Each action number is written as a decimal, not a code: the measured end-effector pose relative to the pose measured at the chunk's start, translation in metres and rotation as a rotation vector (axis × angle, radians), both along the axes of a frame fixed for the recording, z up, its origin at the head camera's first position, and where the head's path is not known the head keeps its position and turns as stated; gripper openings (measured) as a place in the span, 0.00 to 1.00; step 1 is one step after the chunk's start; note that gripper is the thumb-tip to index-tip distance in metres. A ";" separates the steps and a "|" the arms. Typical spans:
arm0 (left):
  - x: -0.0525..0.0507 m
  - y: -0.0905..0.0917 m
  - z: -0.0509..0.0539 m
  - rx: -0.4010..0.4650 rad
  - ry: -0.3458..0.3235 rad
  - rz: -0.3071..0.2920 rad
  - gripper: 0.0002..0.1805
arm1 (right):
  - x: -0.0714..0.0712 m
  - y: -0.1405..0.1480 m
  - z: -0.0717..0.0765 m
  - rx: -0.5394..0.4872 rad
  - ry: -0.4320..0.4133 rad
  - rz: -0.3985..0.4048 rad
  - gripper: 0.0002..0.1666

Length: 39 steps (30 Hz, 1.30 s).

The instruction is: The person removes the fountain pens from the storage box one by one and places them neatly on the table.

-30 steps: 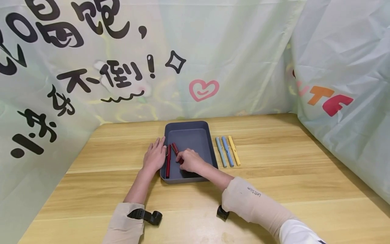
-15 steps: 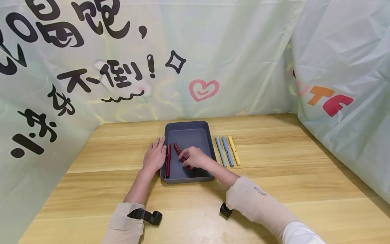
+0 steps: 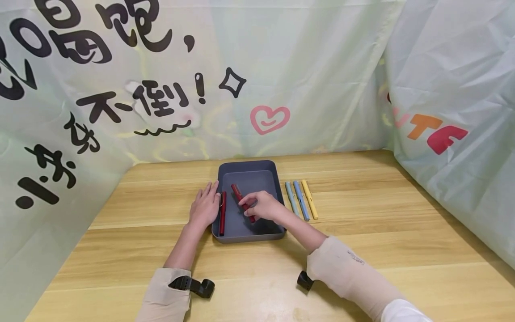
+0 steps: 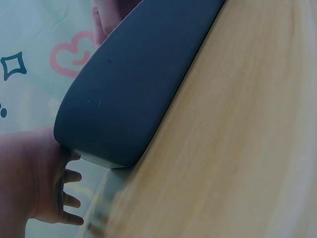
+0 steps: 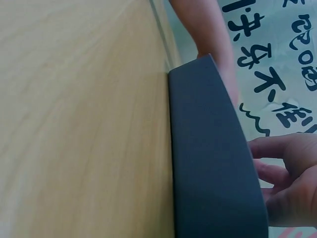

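A dark grey tray (image 3: 257,179) stands on the wooden table. Inside it, one dark red pen (image 3: 222,219) lies along the left wall. My right hand (image 3: 264,207) pinches a second dark red pen (image 3: 236,192) by its nearer part, over the tray's middle; whether it touches the floor of the tray I cannot tell. My left hand (image 3: 204,205) rests with straight fingers against the tray's left side. In the left wrist view that hand (image 4: 39,173) lies against the tray wall (image 4: 119,89). The right wrist view has the right hand (image 5: 292,173) partly hidden behind the tray wall (image 5: 213,158).
To the right of the tray, a pale teal pen (image 3: 290,195), a blue pen (image 3: 301,201) and a yellow pen (image 3: 310,200) lie side by side on the table (image 3: 382,214). A printed curtain (image 3: 322,89) closes off the back and sides.
My right hand has moved right, carrying the second red pen from near the first pen toward the tray's middle. The left hand stays in place.
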<state>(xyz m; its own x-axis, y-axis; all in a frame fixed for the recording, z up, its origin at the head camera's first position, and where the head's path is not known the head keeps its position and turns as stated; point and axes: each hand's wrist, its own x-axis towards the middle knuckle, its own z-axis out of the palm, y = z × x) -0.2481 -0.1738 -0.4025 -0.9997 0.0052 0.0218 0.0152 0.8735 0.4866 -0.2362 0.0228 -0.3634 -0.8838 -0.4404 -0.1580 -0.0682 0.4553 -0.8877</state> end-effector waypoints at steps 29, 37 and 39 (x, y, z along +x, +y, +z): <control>0.001 0.001 0.000 -0.010 0.009 -0.020 0.27 | 0.015 0.058 0.009 -0.109 0.026 -0.055 0.19; 0.001 -0.001 0.000 -0.009 0.013 -0.025 0.27 | 0.018 0.074 0.019 -0.100 0.056 -0.069 0.18; 0.001 -0.001 0.000 -0.005 0.014 -0.025 0.27 | 0.019 0.079 0.020 -0.103 0.056 -0.076 0.18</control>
<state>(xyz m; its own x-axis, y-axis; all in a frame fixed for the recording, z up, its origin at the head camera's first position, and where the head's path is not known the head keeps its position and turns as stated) -0.2472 -0.1747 -0.4021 -0.9989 0.0299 0.0361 0.0435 0.8754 0.4814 -0.2175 0.1020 -0.3437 -0.9212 -0.3836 -0.0644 -0.0882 0.3673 -0.9259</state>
